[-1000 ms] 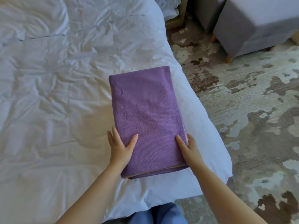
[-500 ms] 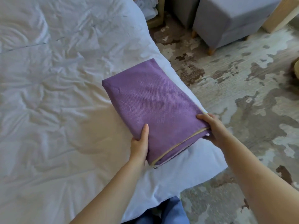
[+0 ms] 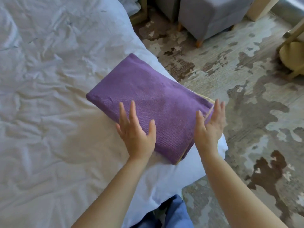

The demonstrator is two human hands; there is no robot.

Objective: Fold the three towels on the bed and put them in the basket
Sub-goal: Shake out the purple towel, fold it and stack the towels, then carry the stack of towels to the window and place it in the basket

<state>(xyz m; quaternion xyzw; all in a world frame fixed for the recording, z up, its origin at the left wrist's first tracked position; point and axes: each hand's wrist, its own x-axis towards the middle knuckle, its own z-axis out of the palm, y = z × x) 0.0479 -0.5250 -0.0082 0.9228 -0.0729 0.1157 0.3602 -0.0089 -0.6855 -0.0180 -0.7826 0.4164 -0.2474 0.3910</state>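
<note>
One folded purple towel (image 3: 153,102) lies diagonally, long axis far-left to near-right.

Purple towel (image 3: 148,102) is matt woven cloth with fine ribbed texture and a tan stitched hem; bed cover (image 3: 49,96) is white matt cotton-like cloth, heavily creased; rug (image 3: 238,89) is flat low-pile fabric, mottled grey-brown, dull; ottoman (image 3: 210,15) wears grey matt upholstery on light wooden-looking feet; trouser leg (image 3: 174,213) is blue cloth.
</note>
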